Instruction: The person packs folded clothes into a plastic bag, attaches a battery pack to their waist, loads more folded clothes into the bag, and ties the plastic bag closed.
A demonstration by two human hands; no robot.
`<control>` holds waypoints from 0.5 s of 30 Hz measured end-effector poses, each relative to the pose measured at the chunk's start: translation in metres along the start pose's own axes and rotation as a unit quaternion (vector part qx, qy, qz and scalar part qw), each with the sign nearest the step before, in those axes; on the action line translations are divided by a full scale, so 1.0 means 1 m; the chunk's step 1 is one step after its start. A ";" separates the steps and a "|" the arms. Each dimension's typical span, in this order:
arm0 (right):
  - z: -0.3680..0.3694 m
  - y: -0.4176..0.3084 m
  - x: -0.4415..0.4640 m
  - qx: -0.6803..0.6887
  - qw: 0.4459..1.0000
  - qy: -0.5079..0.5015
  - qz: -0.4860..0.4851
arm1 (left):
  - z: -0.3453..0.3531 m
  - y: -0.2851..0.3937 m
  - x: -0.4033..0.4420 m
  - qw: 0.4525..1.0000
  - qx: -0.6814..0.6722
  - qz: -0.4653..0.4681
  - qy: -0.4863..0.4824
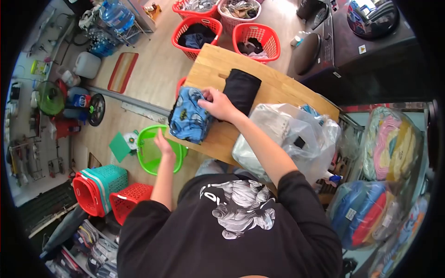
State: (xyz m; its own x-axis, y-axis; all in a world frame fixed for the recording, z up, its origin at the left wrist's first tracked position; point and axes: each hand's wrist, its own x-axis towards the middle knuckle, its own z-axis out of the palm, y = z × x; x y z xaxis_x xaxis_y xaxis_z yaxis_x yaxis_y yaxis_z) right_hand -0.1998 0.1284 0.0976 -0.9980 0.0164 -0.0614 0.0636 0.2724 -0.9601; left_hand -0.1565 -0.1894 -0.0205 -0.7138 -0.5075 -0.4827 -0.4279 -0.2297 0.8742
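A folded blue patterned garment (189, 116) lies at the left end of the wooden table (278, 88). My right hand (219, 105) has its fingers curled at the garment's right edge, with thumb and fingertips touching the cloth. Just beyond that wrist lies a folded black garment (243, 88). My left hand (164, 146) is off the table's edge, above a green basket (153, 170); its fingers are stretched out and hold nothing. On the table's right part, clear plastic bags (306, 134) lie beneath my right forearm.
Red laundry baskets (257, 41) with clothes stand beyond the table. Dark front-loading machines (345, 55) line the upper right. Bagged bedding (387, 143) fills a rack at right. Stacked teal and red baskets (104, 185) stand at lower left, near a fan (96, 110) and a water bottle (116, 16).
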 end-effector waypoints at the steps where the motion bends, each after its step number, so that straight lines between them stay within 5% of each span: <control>1: 0.016 0.037 0.041 -0.014 0.999 0.035 0.028 | -0.008 -0.010 -0.009 0.996 -0.057 -0.064 -0.021; 2: 0.022 0.067 0.064 -0.033 0.994 0.081 0.068 | -0.014 -0.021 -0.016 0.985 -0.111 -0.130 -0.034; 4: 0.014 0.054 0.070 -0.119 0.970 0.188 0.094 | 0.000 -0.027 -0.050 0.994 -0.053 -0.091 -0.017; 6: 0.004 0.023 0.051 -0.054 0.972 0.228 0.005 | 0.011 -0.033 -0.090 0.993 0.046 0.101 0.027; 8: -0.023 -0.024 0.004 -0.146 0.963 0.223 -0.048 | 0.030 0.011 -0.144 0.951 0.138 0.262 -0.096; 11: -0.092 -0.034 -0.076 -0.446 0.870 0.199 -0.071 | 0.067 0.039 -0.175 0.840 0.099 0.406 -0.346; 15: -0.197 -0.019 -0.209 -0.531 0.782 0.232 0.230 | 0.165 0.054 -0.245 0.603 0.044 0.494 -0.625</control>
State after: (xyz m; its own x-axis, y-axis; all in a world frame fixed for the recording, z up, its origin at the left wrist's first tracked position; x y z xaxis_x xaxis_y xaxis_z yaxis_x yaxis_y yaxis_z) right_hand 0.0078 0.3094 0.1820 -0.7786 0.6274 0.0085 0.6247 0.7764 -0.0837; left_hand -0.0962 0.0593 0.1360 -0.4820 0.6740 0.5599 0.5593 -0.2552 0.7887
